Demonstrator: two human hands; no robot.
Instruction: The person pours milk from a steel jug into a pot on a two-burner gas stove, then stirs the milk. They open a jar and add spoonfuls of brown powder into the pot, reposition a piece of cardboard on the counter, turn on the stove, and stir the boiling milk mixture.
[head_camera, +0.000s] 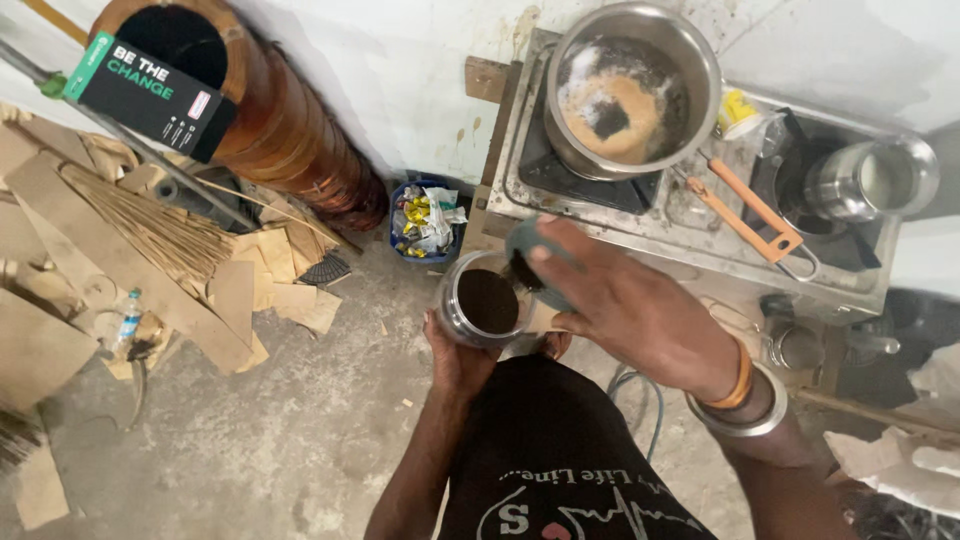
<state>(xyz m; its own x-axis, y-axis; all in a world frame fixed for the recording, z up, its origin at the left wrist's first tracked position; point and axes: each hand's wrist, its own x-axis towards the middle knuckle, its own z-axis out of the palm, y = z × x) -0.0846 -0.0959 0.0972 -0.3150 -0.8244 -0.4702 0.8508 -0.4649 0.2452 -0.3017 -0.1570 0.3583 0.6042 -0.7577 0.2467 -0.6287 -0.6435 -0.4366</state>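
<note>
My left hand (457, 357) grips from below a clear round jar (487, 300) filled with dark granules. Just right of the jar's mouth, my right hand (630, 305) holds a teal lid (530, 245) with some of the dark granules in it. Beyond them a steel pot (632, 88) of frothy brown liquid sits on the left burner of a two-burner stove (600, 215).
A smaller steel pot (868, 178) with pale liquid sits on the right burner, orange-handled tongs (745, 210) on the stove top. A blue bin (425, 222) of wrappers stands on the floor, beside a brown drum (290, 120), cardboard scraps (120, 260) and a broom.
</note>
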